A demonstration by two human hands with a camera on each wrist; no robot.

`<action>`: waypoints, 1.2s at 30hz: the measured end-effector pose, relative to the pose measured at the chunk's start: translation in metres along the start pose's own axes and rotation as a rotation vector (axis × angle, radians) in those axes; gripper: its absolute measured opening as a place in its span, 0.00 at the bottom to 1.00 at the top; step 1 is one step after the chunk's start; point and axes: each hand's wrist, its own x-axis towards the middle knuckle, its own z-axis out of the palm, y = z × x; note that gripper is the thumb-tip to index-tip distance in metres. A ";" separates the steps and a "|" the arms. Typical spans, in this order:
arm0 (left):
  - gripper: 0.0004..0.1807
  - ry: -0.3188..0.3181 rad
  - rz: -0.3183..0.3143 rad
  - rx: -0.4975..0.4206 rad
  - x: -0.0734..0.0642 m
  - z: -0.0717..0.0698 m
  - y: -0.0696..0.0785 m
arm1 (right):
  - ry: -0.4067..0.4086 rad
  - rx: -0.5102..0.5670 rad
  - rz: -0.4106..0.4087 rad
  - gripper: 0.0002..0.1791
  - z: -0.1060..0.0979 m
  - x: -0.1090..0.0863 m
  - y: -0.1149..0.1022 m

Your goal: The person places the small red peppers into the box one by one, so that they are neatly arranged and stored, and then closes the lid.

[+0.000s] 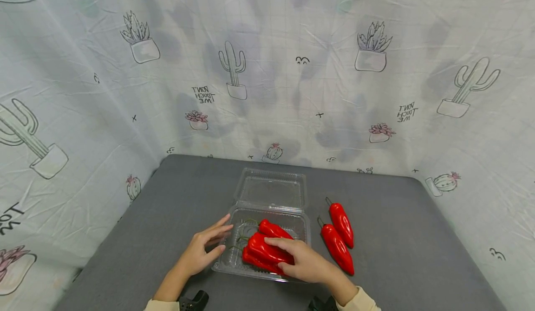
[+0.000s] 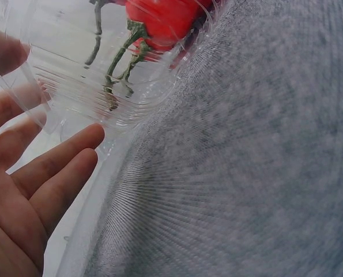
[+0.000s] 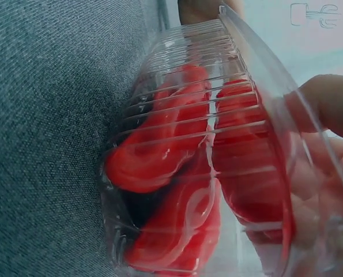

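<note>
A clear plastic clamshell box lies with its lid folded back, away from me. Inside it are red peppers with thin green stems, one at the back and one at the front. Over the box, my right hand grips a red pepper between thumb and fingers, on top of the others. The right wrist view shows this pepper through the clear wall. My left hand is at the box's left side, fingers spread and extended; whether they touch the wall is unclear.
Two more red peppers, one farther back and one nearer, lie on the grey tabletop right of the box. A white cloth printed with cacti hangs behind the table and along its sides.
</note>
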 end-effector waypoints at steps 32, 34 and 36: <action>0.24 0.005 0.044 0.005 0.010 -0.007 0.036 | -0.054 0.053 -0.042 0.31 0.000 -0.003 0.001; 0.24 0.004 0.045 0.008 0.011 -0.008 0.036 | -0.054 0.056 -0.055 0.30 0.000 -0.003 0.001; 0.25 0.004 0.046 0.005 0.011 -0.008 0.036 | -0.055 0.047 -0.070 0.30 -0.001 -0.002 0.000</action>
